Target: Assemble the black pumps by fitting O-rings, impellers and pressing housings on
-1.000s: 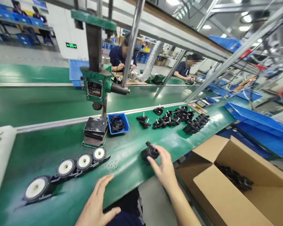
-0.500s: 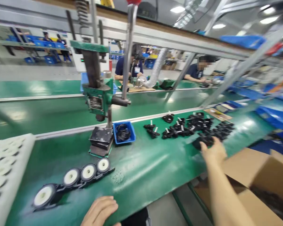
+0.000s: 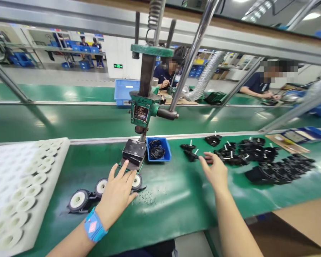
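Observation:
My left hand (image 3: 119, 192), with a blue band on its wrist, spreads its fingers over a row of black parts with white round wheels (image 3: 79, 200). It hides part of the row. Just beyond its fingertips is the metal block (image 3: 135, 148) at the base of a green hand press (image 3: 141, 110). My right hand (image 3: 215, 171) is curled, thumb and fingers closed around a dark plastic part (image 3: 208, 159), mostly hidden by the fingers. Beside it lie black parts with white pins (image 3: 189, 154). More such parts (image 3: 256, 151) lie to its right.
A blue bin (image 3: 169, 153) holding black rings stands beside the press. A white foam tray (image 3: 49, 189) with white rings is at left. Black parts (image 3: 280, 169) are stacked at right. A cardboard box (image 3: 305, 221) sits below the bench edge. Two co-workers sit across the benches.
My left hand has risen from the bench's front edge to over the wheel row. My right hand has left the black stack for the pinned parts. The view has turned left.

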### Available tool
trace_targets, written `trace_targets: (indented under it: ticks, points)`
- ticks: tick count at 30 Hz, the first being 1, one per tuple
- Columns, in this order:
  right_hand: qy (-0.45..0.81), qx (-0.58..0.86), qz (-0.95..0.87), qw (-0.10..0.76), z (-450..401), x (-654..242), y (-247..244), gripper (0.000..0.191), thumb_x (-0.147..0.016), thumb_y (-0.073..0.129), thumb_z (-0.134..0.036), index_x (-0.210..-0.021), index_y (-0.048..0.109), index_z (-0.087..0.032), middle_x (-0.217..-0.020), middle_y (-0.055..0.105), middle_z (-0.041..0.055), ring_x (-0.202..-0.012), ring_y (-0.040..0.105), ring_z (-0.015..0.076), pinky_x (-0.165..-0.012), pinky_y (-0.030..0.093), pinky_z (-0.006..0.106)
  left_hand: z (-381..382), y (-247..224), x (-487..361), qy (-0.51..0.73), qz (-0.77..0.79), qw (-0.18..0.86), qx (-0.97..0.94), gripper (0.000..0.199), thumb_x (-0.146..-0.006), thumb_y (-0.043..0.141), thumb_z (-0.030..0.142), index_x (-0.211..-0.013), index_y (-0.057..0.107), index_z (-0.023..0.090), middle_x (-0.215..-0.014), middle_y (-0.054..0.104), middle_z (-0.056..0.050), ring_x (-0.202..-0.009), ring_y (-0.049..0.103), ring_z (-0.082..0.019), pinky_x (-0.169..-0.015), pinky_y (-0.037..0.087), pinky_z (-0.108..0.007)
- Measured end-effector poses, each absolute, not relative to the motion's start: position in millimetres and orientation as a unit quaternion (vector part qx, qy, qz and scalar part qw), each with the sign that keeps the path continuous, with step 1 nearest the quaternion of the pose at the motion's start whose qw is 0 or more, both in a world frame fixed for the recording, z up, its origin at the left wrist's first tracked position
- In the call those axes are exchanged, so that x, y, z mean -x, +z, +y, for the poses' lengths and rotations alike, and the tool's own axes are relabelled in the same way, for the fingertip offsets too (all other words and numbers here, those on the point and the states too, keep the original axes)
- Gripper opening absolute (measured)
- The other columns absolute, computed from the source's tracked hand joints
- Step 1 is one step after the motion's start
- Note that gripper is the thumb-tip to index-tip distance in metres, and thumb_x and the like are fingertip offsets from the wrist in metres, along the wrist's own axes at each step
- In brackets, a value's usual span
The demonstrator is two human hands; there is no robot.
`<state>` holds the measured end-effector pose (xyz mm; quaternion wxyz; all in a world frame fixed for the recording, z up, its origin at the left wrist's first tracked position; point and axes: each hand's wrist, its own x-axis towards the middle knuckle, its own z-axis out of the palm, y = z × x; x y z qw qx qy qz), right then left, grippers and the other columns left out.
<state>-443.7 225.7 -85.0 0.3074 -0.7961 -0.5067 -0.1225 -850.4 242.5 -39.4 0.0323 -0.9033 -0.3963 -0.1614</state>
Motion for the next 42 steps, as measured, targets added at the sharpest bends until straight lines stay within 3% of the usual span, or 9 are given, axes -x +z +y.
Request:
trace_targets:
  ticks: [4,9,13,17,22,27,30,36,42]
  points:
    - [-0.087,0.837,-0.478,0.253,225.6,451.3,-109.5,0.044,-0.097,0.054,-0.053,-0.104,0.060,-0.010,-0.087,0.059,0.0026,-0.075,0.056,0.0067,-0.072,0.053,0.023,236.9,-53.4,844.7,-0.170,-0.373,0.056,0.910,0.040,-0.081,0.066,0.019,-0.120,0.067,0.015,-0.123,0.073,-0.011,-0.138,0.049,-0.038,-0.112,0.038,-0.056]
    - [-0.055,0.841,-0.500,0.202,224.8,474.4,-123.6,0.040,-0.098,0.055,-0.045,-0.120,0.059,-0.012,-0.109,0.061,0.0074,-0.093,0.060,0.0106,-0.084,0.056,0.028,219.4,-78.6,849.2,-0.213,-0.299,0.081,0.927,0.041,-0.084,0.055,0.020,-0.123,0.063,0.012,-0.119,0.073,-0.013,-0.117,0.065,-0.034,-0.093,0.052,-0.046]
    - [-0.040,0.830,-0.519,0.202,228.7,480.2,-114.5,0.038,-0.099,0.054,-0.042,-0.124,0.058,-0.014,-0.118,0.059,0.0091,-0.101,0.060,0.0122,-0.090,0.056,0.030,203.4,-83.6,855.7,-0.248,-0.256,0.053,0.933,0.053,-0.089,0.050,0.022,-0.140,0.049,0.011,-0.116,0.073,-0.013,-0.102,0.071,-0.027,-0.086,0.056,-0.036]
    - [-0.026,0.810,-0.532,0.246,229.1,481.0,-103.5,0.037,-0.099,0.055,-0.043,-0.120,0.060,-0.013,-0.115,0.061,0.0085,-0.101,0.061,0.0125,-0.092,0.056,0.032,183.4,-72.8,858.1,-0.214,-0.273,-0.010,0.938,0.066,-0.090,0.048,0.016,-0.153,0.031,0.013,-0.124,0.070,-0.013,-0.108,0.070,-0.024,-0.092,0.055,-0.034]
    - [-0.030,0.772,-0.528,0.354,203.5,509.5,-93.7,0.041,-0.099,0.049,-0.048,-0.107,0.065,-0.011,-0.102,0.064,0.0108,-0.090,0.062,0.0141,-0.088,0.054,0.032,179.9,-58.3,856.8,-0.182,-0.343,-0.072,0.919,0.067,-0.088,0.058,0.021,-0.151,0.034,0.016,-0.133,0.065,-0.015,-0.132,0.058,-0.031,-0.113,0.040,-0.049]
    - [0.034,0.703,-0.555,0.443,141.4,579.5,-66.3,0.034,-0.100,0.046,-0.045,-0.115,0.055,-0.015,-0.077,0.058,0.0031,-0.062,0.058,0.0101,-0.061,0.051,0.022,187.7,-57.5,864.4,-0.189,-0.356,-0.120,0.907,0.075,-0.087,0.070,0.040,-0.150,0.036,0.017,-0.133,0.066,-0.015,-0.145,0.042,-0.035,-0.122,0.019,-0.061]
    - [0.134,0.654,-0.586,0.459,119.6,615.4,-48.6,0.031,-0.100,0.047,-0.041,-0.118,0.055,-0.017,-0.084,0.060,0.0046,-0.065,0.061,0.0096,-0.059,0.052,0.019,185.2,-62.6,866.9,-0.202,-0.375,-0.141,0.894,0.080,-0.087,0.070,0.049,-0.152,0.035,0.016,-0.133,0.066,-0.016,-0.148,0.037,-0.036,-0.122,0.011,-0.065]
    - [0.244,0.608,-0.641,0.401,128.8,634.9,-33.6,0.025,-0.098,0.053,-0.038,-0.113,0.060,-0.019,-0.076,0.062,0.0012,-0.062,0.060,0.0074,-0.056,0.049,0.014,180.7,-73.2,865.3,-0.249,-0.399,-0.213,0.857,0.085,-0.089,0.067,0.047,-0.155,0.025,0.015,-0.129,0.070,-0.015,-0.150,0.035,-0.032,-0.123,-0.004,-0.066]
    - [0.130,0.551,-0.775,0.280,144.8,638.3,-18.5,0.022,-0.099,0.052,-0.034,-0.115,0.063,-0.023,-0.085,0.066,0.0013,-0.070,0.064,0.0088,-0.067,0.054,0.018,181.9,-75.6,865.2,-0.250,-0.400,-0.217,0.855,0.096,-0.087,0.070,0.047,-0.158,0.015,0.014,-0.133,0.067,-0.018,-0.150,0.035,-0.032,-0.123,-0.004,-0.066]
